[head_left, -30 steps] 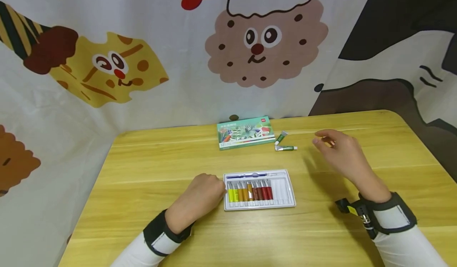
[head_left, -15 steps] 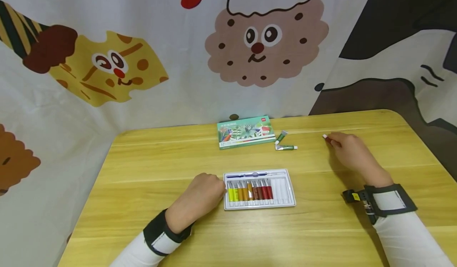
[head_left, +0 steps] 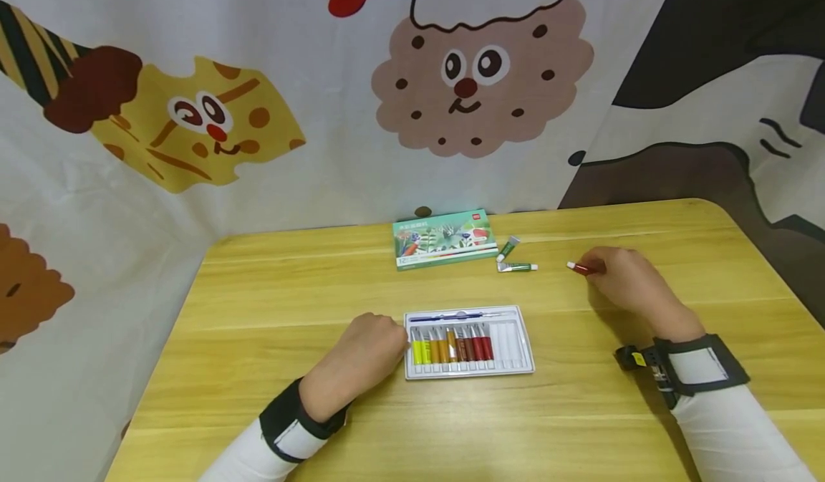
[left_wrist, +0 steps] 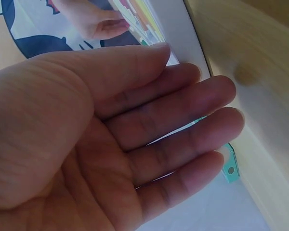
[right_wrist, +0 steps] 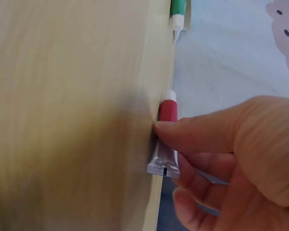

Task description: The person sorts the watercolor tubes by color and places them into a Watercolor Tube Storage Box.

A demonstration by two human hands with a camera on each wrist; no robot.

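My right hand (head_left: pixel 628 281) pinches a small red paint tube (head_left: pixel 582 269) over the right part of the table, its white cap pointing left. In the right wrist view the thumb lies across the red paint tube (right_wrist: pixel 168 111), and its flat silver end sticks out below. My left hand (head_left: pixel 362 349) rests at the left edge of the white paint tray (head_left: pixel 525 359). Seen from the left wrist, the fingers of my left hand (left_wrist: pixel 149 115) are loosely bent with nothing in them. Several yellow, ochre, brown and red tubes (head_left: pixel 451 344) lie in the tray, with bare slots at its right end.
Two green paint tubes (head_left: pixel 518 268) lie beside a teal paint box (head_left: pixel 445 241) at the table's back edge. A thin blue brush (head_left: pixel 445 317) lies along the tray's top. Behind the wooden table (head_left: pixel 309 281) hangs a printed curtain (head_left: pixel 309 52).
My right hand moved right and then slightly back toward me and left. The red tube, not visible at first, now shows between its fingers. My left hand stays put.
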